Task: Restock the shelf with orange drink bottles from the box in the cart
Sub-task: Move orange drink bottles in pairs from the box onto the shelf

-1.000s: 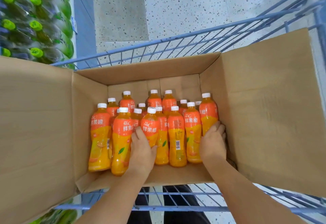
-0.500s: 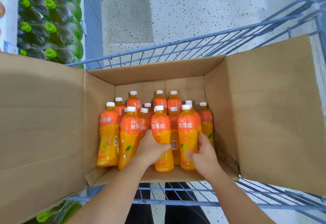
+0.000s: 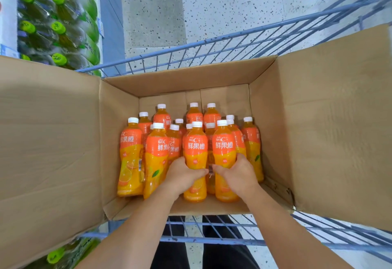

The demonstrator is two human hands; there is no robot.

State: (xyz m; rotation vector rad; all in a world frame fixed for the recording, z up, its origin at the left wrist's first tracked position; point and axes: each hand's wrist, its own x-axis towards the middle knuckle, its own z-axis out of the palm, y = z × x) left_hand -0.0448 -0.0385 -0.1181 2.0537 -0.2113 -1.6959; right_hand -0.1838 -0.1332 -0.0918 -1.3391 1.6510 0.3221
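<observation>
Head view, sole angle; landmark: open brown corrugated cardboard box [image 3: 212, 77] seated in blue wire shopping cart [image 3: 233, 41].

Inside box: cluster of clear plastic orange drink bottles [image 3: 161, 118] with white caps and orange labels, standing upright on the box floor, crowded toward its near half; far strip of floor bare.

At near edge of cluster: left hand [image 3: 182, 175] wrapped around the waist of the front centre bottle [image 3: 195, 158], thumb across its front; right hand [image 3: 237, 175] wrapped likewise around the neighbouring front right bottle [image 3: 224, 158], fingers curled behind; both grips closed low on the narrow waist, probably for a secure one-handed lift each; both held bottles side by side, almost touching; whether clear of the floor cannot be told.

Box flaps [image 3: 339, 120] folded outward left and right, leaving the opening free for reaching in.

Left of box, beyond the cart rail: shelf stock of green-capped clear bottles [image 3: 57, 29]; orange drink shelf space not in view.

Beyond box: speckled pale floor [image 3: 233, 3].

Stage, judged: pickup of two bottles; transfer to shelf not yet done.
</observation>
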